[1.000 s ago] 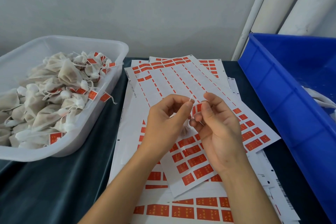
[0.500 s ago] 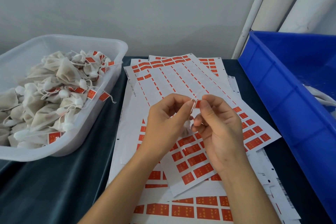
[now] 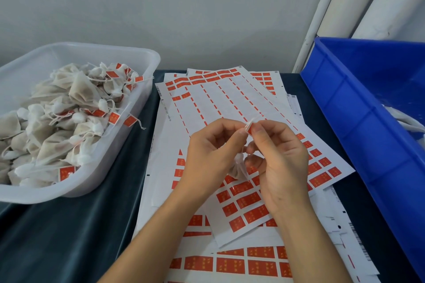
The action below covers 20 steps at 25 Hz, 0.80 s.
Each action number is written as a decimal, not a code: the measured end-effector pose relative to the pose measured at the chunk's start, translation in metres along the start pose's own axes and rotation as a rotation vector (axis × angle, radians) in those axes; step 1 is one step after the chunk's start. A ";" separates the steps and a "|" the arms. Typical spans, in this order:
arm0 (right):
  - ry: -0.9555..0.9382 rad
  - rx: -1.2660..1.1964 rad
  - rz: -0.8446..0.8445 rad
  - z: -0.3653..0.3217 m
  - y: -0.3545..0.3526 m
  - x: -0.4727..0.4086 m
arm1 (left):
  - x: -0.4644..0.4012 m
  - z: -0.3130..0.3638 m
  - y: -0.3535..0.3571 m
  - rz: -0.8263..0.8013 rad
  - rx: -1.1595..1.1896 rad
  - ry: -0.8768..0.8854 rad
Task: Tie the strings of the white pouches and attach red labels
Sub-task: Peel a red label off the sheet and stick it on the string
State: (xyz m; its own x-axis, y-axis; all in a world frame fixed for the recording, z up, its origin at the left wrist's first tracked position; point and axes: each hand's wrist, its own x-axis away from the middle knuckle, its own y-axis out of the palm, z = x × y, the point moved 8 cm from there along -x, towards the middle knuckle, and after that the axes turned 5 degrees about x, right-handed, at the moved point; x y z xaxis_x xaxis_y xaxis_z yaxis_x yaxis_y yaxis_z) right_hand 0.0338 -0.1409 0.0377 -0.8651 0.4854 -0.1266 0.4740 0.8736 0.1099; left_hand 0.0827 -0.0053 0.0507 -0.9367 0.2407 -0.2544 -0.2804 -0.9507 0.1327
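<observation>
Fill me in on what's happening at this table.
A person is tagging small white pouches. The left hand and right hand together pinch a red label around a pouch string, with the pouch hanging between the palms. Beneath them lie label sheets, many of their stickers already peeled off. The white tub on the left holds a pile of pouches already tagged. A blue bin stands on the right.

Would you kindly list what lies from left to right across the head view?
White tub of pouches → left hand → red label pinched between both hands → right hand → blue bin.
</observation>
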 end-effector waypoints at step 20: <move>-0.150 0.168 0.143 -0.014 -0.010 0.003 | 0.001 -0.003 0.003 -0.056 0.013 -0.010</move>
State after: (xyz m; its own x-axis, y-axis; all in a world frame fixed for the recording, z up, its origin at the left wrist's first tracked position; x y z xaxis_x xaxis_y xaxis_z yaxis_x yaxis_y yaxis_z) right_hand 0.0241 -0.1486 0.0503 -0.7592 0.5932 -0.2676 0.6212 0.7832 -0.0262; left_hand 0.0811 -0.0082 0.0478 -0.9215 0.2958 -0.2518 -0.3354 -0.9329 0.1312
